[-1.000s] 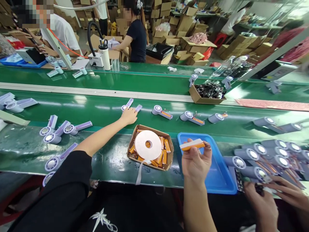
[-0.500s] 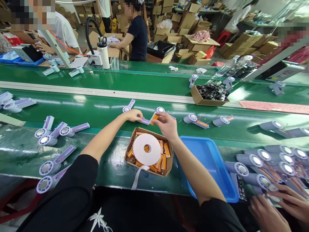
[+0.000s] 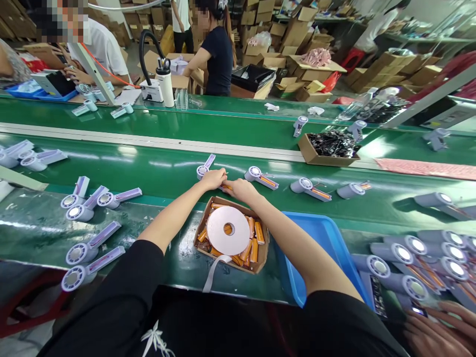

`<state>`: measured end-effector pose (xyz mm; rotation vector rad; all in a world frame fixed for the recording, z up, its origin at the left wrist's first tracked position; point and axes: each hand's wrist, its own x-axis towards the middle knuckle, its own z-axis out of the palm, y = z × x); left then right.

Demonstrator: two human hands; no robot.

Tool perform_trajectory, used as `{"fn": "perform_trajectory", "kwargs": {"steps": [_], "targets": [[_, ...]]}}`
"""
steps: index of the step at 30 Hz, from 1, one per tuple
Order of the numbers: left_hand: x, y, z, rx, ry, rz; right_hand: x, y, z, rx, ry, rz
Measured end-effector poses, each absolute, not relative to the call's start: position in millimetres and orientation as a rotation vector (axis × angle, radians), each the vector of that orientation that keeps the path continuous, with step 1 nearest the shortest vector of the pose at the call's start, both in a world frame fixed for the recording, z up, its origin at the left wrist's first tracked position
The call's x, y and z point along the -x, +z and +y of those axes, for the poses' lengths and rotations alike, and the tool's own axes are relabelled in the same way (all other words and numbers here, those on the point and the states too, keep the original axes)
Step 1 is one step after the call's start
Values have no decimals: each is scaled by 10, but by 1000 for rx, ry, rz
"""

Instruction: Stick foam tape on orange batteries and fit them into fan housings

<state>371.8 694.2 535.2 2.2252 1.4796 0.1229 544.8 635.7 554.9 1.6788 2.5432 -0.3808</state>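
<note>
My left hand [image 3: 214,179] is closed in a pinch above the near edge of the green belt. What lies in its fingers is hidden. My right hand [image 3: 240,189] meets it, fingers closed on an orange battery [image 3: 227,186], partly covered, at a pale handle shell mostly hidden below. Just behind my left hand rests a lilac handheld fan [image 3: 202,171] with an open handle. To the right lies a fan [image 3: 254,173] with an orange battery in its handle. Below my wrists, a cardboard box [image 3: 263,258] holds orange batteries and a roll of white tape [image 3: 219,233].
A blue tray [image 3: 323,238] stands right of the box. Several fans [image 3: 78,253] lie left, and more crowd the right, where another person's hands [image 3: 439,322] work. A carton of black parts [image 3: 327,157] sits across the belt [image 3: 156,171]. People work beyond.
My right hand has moved left and down with the orange battery, against my left hand. The fan formerly behind my right hand is now uncovered. The view has shifted slightly.
</note>
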Motion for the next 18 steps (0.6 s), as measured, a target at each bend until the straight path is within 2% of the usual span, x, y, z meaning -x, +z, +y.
{"fn": "perform_trajectory", "kwargs": {"steps": [9,18], "targets": [[-3873,5365,6976,-2208,126,1532,-5416,5679,6411,-1556,-247,2477],[-4002,5346,6957,-2224,125,1512,-5652,5692,6314,-1592,-252,2580]]}}
